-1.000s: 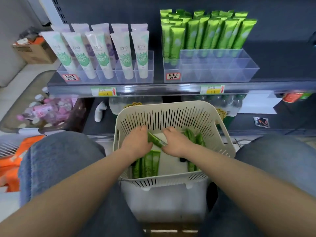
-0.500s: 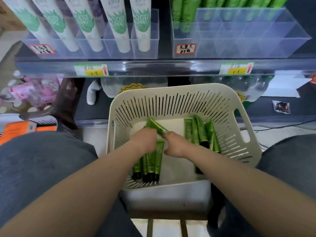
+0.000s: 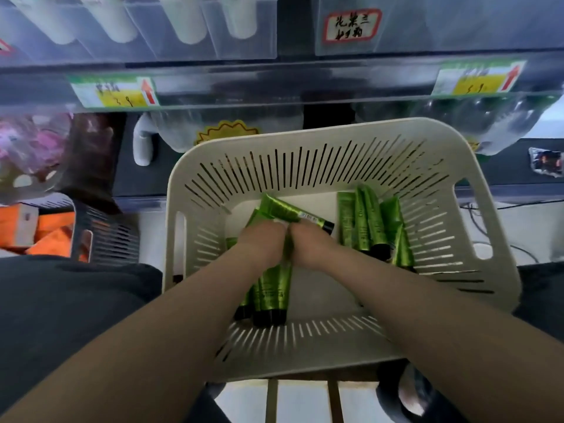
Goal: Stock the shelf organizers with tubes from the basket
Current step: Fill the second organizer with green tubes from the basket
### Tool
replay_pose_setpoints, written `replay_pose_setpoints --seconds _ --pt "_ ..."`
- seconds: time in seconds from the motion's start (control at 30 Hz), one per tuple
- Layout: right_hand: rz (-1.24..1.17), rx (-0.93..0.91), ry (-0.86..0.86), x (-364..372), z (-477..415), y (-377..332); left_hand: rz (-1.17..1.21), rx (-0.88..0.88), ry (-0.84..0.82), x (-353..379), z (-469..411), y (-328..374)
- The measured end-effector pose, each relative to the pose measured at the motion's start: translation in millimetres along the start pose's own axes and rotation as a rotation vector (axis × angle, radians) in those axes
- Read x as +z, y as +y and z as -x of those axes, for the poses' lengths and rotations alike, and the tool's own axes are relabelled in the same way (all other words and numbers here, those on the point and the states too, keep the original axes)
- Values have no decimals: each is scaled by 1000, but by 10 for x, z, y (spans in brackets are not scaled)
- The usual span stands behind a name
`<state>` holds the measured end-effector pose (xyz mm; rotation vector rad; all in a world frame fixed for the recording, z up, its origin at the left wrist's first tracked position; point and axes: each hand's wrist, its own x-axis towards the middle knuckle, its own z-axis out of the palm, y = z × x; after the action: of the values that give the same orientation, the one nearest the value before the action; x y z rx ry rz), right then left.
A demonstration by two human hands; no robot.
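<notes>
Left grip (image 3: 263, 246): head view, curled round a bundle (image 3: 271, 288) of tubes, long axis toward the person, caps nearest. Right grip (image 3: 311, 247): alongside, fingers hidden, hold unclear. Cross tube (image 3: 290, 210): just beyond both, cap rightward, inside basket (image 3: 305, 138). Organizers (image 3: 427, 32): above.

I have both bare forearms stretched forward and downward, converging from the lower corners so the wrists nearly meet. My left hand (image 3: 262, 244) sits knuckles-up, fingers curled down around the green tubes (image 3: 271, 288). My right hand (image 3: 311, 244) presses against it side by side, back upward, fingers curled under onto the same tubes. Fingertips of both hands are hidden beneath the palms, so I cannot read the exact grip.
</notes>
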<state>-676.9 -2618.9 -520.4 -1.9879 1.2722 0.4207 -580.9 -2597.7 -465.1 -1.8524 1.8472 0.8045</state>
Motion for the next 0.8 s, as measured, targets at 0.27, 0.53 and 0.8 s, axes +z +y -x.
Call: replay_pose_setpoints --seconds 0.27,0.53,0.8 --pt "-3 -23 37 -22 39 -37 -105 2 53 74 -71 -29" --pt "-40 23 22 -36 81 -47 -95 -11 18 35 -29 -51" --pt "-187 90 36 -177 210 10 -34 -30 43 -23 37 -90"
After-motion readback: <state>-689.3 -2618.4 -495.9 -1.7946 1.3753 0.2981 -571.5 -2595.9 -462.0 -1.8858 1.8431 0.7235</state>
